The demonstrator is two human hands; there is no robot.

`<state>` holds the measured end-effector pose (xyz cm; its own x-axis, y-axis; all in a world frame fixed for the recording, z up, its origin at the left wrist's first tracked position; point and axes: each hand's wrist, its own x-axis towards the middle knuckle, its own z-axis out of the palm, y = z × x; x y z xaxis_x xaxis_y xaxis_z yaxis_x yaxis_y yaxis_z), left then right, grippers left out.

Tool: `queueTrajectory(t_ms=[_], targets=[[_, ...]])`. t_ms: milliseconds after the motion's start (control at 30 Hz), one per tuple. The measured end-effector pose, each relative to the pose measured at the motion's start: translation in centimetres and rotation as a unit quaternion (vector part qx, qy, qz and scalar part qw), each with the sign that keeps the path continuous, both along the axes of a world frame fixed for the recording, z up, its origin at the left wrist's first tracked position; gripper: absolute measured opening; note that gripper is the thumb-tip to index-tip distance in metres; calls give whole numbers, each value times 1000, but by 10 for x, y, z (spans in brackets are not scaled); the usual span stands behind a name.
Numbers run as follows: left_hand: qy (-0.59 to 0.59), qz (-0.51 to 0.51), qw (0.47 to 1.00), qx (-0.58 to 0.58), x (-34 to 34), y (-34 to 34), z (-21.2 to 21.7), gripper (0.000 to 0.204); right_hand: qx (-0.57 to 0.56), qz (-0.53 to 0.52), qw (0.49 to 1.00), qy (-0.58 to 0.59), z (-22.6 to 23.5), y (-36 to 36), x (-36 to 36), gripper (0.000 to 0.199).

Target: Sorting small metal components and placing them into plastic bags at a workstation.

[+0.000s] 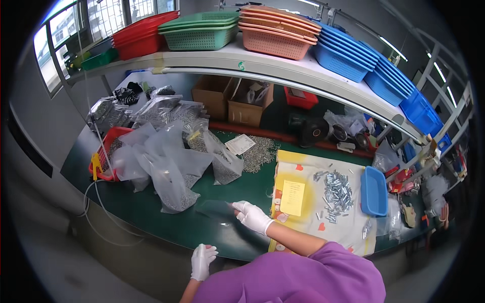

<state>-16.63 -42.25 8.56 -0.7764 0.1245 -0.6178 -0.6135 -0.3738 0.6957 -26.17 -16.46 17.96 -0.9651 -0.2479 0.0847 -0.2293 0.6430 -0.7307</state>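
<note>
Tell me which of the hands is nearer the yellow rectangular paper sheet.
Right. The white-gloved right hand is to the left of the yellow paper sheet and slightly lower in the view; the white-gloved left hand is farther left and lower still.

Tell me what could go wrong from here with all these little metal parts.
The right forearm lies across the cloth, so a tug could scatter the loose metal pins.
The foremost plastic bag of metal parts stands near the table's front edge, so a knock might tip it and spill some.
The thin clear piece, blurred in the right hand, could slip, as only the fingers seem to hold it.
</note>
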Motion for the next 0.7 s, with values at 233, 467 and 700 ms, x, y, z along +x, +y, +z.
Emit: queueTrajectory(t_ms=[233,467,700], targets=[[199,-217,939,-179,-73,91,77,34,23,47,996,-70,-1,-26,28,53],[152,-322,915,-192,-104,99,90,22,-92,44,973,-209,10,20,38,60],[177,-361,893,-203,-133,114,92,25,-143,-100,983,-58,-26,15,39,54]])
